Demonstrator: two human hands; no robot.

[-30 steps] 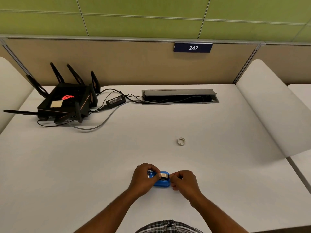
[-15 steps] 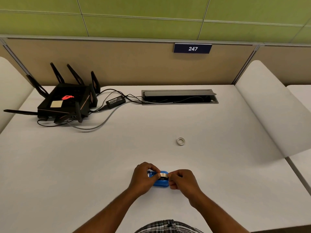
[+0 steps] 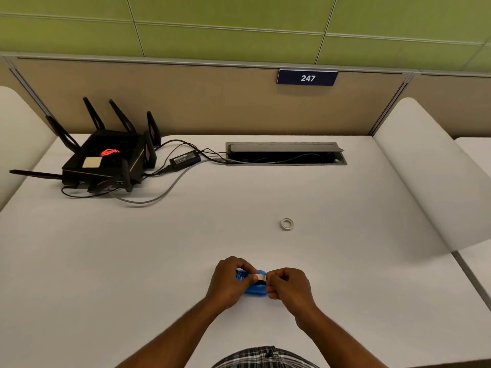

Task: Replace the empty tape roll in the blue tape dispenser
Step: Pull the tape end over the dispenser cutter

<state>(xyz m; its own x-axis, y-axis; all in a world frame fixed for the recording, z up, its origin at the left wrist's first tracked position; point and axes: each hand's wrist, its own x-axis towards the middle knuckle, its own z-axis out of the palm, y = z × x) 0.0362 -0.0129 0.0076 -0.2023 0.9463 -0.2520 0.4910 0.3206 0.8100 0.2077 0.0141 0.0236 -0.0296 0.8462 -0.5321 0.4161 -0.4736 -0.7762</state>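
Left hand (image 3: 228, 281) clamped around the blue tape dispenser (image 3: 255, 287) at the near middle of the white desk (image 3: 132, 261). Right hand (image 3: 288, 286) pinching a pale strip of tape (image 3: 259, 277) stretched across the dispenser's top. Small tape ring (image 3: 287, 224) lying flat farther back, well apart.

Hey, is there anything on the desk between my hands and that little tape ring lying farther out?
Nothing visible. The tape ring lies alone on bare desk, beyond and slightly right of the blue dispenser that your left hand and right hand hold.
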